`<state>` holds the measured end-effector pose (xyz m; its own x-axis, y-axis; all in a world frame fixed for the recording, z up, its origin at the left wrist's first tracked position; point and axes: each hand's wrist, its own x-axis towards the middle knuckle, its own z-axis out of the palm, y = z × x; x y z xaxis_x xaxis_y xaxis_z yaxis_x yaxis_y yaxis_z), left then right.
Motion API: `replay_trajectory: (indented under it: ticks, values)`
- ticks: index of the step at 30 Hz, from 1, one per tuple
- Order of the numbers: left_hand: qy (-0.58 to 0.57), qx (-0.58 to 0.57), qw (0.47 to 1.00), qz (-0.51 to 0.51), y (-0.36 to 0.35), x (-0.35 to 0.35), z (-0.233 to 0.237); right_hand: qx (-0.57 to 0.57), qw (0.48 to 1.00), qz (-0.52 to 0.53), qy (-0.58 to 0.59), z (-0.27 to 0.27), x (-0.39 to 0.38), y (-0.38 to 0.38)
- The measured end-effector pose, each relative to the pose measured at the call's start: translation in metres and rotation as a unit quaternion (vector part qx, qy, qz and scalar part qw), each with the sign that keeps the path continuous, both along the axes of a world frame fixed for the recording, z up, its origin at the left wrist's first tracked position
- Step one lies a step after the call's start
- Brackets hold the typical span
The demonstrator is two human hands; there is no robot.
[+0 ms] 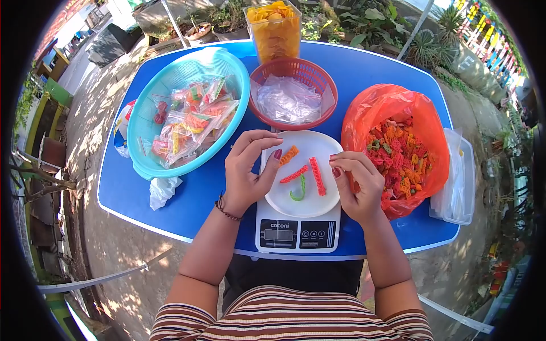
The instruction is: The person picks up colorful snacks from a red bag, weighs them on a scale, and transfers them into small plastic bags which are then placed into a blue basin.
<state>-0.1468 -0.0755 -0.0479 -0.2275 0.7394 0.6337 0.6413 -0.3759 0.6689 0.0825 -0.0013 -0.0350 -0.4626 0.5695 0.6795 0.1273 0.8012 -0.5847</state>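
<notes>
A white kitchen scale (298, 234) carries a white plate (304, 206) with several colored twisted snack pieces. Among them are an orange spiral piece (288, 156), two red-pink pieces, the longer one (318, 177) at the right, and a green hooked piece (298, 190). My left hand (245, 170) is over the plate's left edge, thumb and fingers apart, holding nothing. At the right edge, my right hand (360, 184) has bent fingers, a small gap to the thumb, and nothing visible in it.
A turquoise basket (136, 128) of packed snack bags stands at the left. Behind the scale, a red basket (260, 74) holds clear plastic bags, near a tub of yellow chips (275, 34). Right are an orange bag (435, 142) of colored snacks and a clear container (463, 182).
</notes>
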Motion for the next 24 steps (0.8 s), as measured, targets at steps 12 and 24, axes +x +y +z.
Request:
replay_trajectory:
  ticks: [12, 24]
  values:
    - [-0.013, -0.018, 0.999, -0.045, -0.007, -0.006, 0.004, 0.025, 0.999, 0.027, -0.021, -0.005, 0.000, -0.001]
    - [-0.116, -0.078, 0.978, -0.156, 0.013, -0.004, 0.034, 0.088, 0.980, -0.020, -0.177, 0.020, -0.027, 0.030]
